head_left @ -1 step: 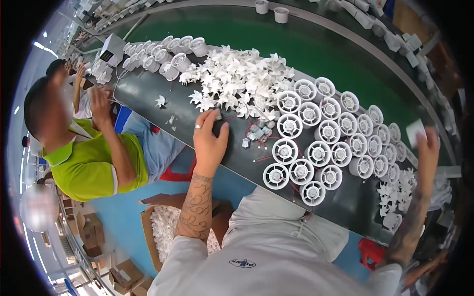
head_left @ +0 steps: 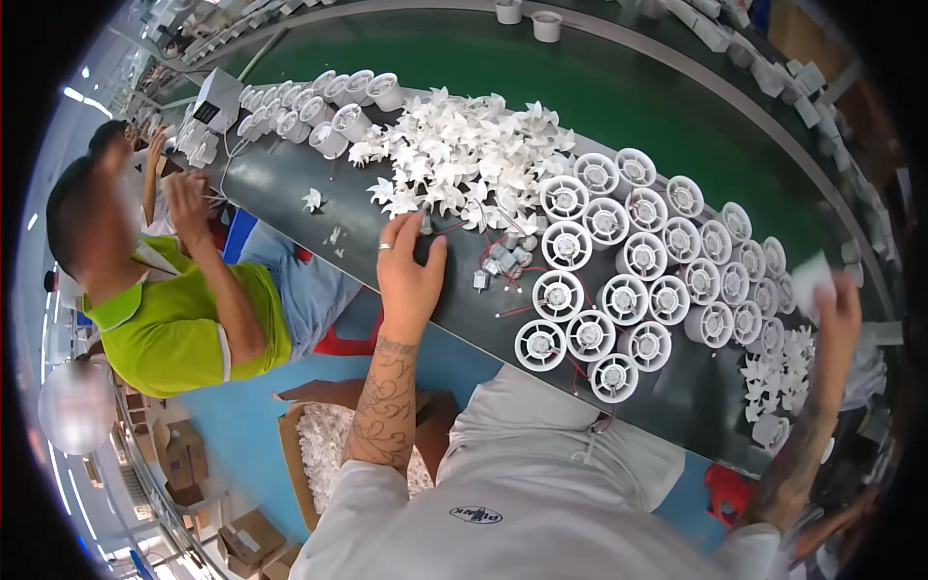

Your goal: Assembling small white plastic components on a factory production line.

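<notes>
My left hand (head_left: 410,275) is over the dark table, thumb and index finger curled about a small grey motor (head_left: 425,224) with a red wire. Beside it lies a small heap of similar motors (head_left: 505,257) with red wires. White star-shaped fan blades (head_left: 464,159) are piled just beyond my fingertips. At the far right, my right hand (head_left: 839,314) is raised, gripping a blurred white piece (head_left: 810,282) whose exact kind I cannot make out. Between my hands stand rows of round white spoked housings (head_left: 624,301).
Behind the table runs a green conveyor belt (head_left: 387,43). More white blades (head_left: 778,377) lie by my right forearm. A co-worker in a green shirt (head_left: 184,324) sits at the left, near several white cups (head_left: 350,121). Below stands an open carton (head_left: 295,464) of white parts.
My right hand has come down slightly with the white piece, toward me. My left hand has stayed in place by the blade pile.
</notes>
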`<state>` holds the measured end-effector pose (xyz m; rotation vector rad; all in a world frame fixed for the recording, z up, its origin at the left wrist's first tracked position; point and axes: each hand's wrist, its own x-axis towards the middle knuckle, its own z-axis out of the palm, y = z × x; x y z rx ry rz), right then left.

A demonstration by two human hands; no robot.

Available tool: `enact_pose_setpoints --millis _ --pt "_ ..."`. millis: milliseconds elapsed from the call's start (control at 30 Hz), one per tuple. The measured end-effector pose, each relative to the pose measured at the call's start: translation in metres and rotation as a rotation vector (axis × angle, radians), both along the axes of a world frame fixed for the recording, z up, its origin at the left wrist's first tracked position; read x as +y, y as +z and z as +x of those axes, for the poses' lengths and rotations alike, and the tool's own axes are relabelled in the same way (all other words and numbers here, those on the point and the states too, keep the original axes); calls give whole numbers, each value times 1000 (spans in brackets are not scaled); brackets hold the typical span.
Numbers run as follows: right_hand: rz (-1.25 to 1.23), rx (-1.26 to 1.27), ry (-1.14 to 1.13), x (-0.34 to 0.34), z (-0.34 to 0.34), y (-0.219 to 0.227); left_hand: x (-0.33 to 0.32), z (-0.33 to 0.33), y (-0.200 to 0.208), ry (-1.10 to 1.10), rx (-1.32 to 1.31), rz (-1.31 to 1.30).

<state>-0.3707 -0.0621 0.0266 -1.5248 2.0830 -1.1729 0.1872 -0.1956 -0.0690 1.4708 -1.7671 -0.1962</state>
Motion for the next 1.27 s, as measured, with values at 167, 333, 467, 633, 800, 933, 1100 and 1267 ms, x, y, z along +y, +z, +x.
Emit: enact_pose_setpoints --millis 167,333,467,633,800,933,1100,1267 --pt "-103 -108 -26 130 138 -16 -33 4 3 100 -58 -62" --pt "-3 272 -158 160 188 -67 -49 31 1 34 -346 13" --pt "-117 191 -199 151 203 -84 -41 54 9 109 -247 91" --pt "-211 226 -209 150 202 -88 -44 48 10 97 -336 49" --pt "-296 251 -185 152 194 -99 -15 32 26 16 263 201" --pt "-252 -163 -268 153 199 -87 63 -56 68 -361 557 361" --pt "-358 -1221 -80 138 228 -43 144 -135 86 -1078 452 441" --pt "-309 -1552 -23 133 235 -15 168 -170 95 -1126 293 385"
